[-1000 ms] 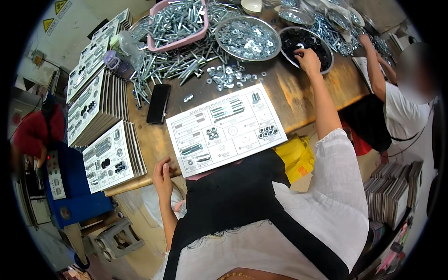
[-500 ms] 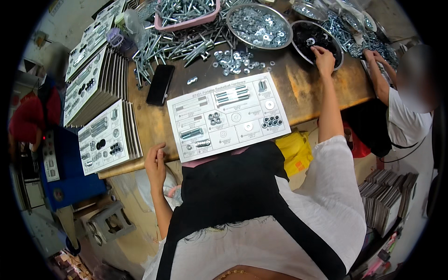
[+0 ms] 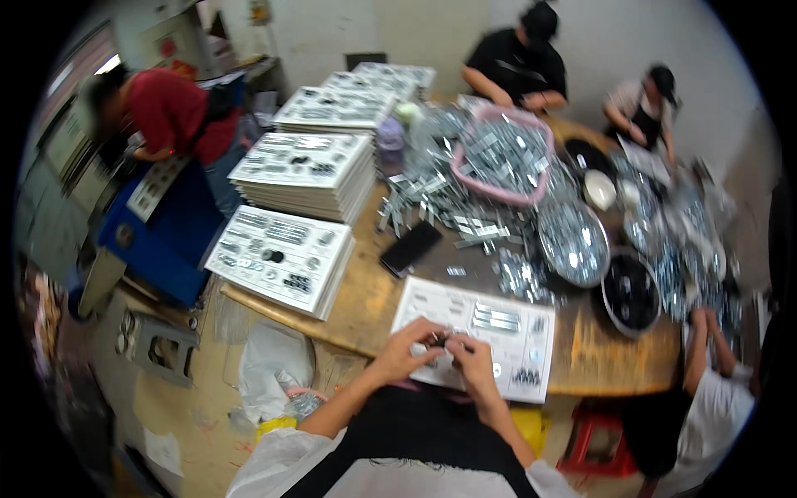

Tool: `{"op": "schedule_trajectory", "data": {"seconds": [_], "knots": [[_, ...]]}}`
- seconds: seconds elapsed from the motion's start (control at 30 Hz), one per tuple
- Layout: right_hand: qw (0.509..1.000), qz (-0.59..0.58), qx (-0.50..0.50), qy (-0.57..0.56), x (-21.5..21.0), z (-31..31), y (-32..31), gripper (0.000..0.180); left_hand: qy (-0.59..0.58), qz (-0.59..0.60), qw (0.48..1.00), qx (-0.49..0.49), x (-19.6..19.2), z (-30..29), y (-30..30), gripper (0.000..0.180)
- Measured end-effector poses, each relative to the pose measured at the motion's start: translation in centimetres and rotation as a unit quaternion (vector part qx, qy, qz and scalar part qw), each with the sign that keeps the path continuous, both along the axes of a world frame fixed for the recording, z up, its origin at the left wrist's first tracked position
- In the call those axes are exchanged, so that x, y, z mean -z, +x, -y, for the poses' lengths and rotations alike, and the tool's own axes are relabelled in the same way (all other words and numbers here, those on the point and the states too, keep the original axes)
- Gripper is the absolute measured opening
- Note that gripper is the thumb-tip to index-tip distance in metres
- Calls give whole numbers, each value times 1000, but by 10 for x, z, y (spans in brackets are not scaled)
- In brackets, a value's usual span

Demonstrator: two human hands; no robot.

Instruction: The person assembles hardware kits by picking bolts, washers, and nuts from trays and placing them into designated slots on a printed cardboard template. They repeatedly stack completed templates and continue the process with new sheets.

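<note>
1. the left hand point(image 3: 404, 349) and the right hand point(image 3: 471, 358) meet over the near edge of a white printed card point(image 3: 477, 336) that lies flat on the wooden table point(image 3: 365, 303), just in front of the person.
2. between the two sets of fingertips sits a small dark part point(image 3: 441, 339); it is too small and blurred to tell its kind.
3. the left hand's fingers are curled together with thumb and forefinger pinched at the part; the right hand's fingers are bent and drawn close, tips touching the same spot. which hand bears the part i cannot tell.
4. the part lies above the card's left half, at the fingertips, not under the palms.
5. on the card, small dark pieces point(image 3: 523, 378) sit near its right corner, just beside the right hand.
6. a black phone point(image 3: 410, 247) lies well beyond the card, near a spread of loose silver hardware point(image 3: 465, 220).
7. a black bowl point(image 3: 631, 292) stands to the right, apart from both hands.
</note>
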State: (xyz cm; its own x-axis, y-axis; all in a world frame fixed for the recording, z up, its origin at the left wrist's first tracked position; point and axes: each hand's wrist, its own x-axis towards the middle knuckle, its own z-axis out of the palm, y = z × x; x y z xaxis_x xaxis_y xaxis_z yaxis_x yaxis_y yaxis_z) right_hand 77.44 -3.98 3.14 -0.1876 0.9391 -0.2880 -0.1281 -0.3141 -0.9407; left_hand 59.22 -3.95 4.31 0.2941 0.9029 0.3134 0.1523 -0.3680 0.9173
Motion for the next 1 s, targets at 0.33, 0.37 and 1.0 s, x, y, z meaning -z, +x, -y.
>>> {"op": "schedule_trajectory", "data": {"seconds": [0.33, 0.37, 1.0], "knots": [[967, -203, -108, -106, 2, 1, -65, 23, 67, -18, 985, -160, 7, 38, -69, 25], [938, -283, -98, -171, 5, -4, -71, 23, 32, 37, 988, -148, 12, 40, -73, 24], [899, -353, -40, -256, 49, -17, -115, 33, 121, -201, 943, -235, 55, 42, -76, 41]]}}
